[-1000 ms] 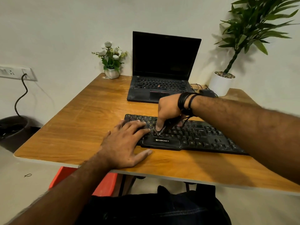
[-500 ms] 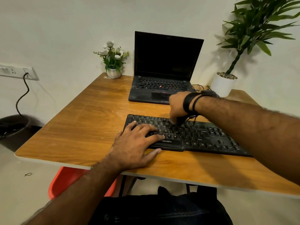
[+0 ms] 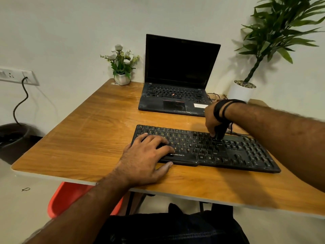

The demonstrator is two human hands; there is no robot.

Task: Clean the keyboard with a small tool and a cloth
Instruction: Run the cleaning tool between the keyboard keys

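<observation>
A black keyboard [image 3: 242,152] lies across the wooden table [image 3: 91,134] in front of me. My left hand [image 3: 146,155] rests flat on its left end, fingers spread over the keys and thumb on the table by the front edge. My right hand [image 3: 212,118] hangs over the upper middle-right rows and grips a small dark tool [image 3: 219,132] whose tip touches the keys. Most of the tool is hidden by the fingers. No cloth is in view.
An open black laptop [image 3: 175,81] stands behind the keyboard. A small white flower pot [image 3: 122,78] is at the back left, a tall potted plant [image 3: 243,90] at the back right. Cables [image 3: 213,95] lie by the laptop. A red chair [image 3: 70,198] sits below the table's front edge.
My right hand with the tool has moved rightward along the keyboard, from the left-middle keys to the upper middle-right rows. My left hand stayed on the left end.
</observation>
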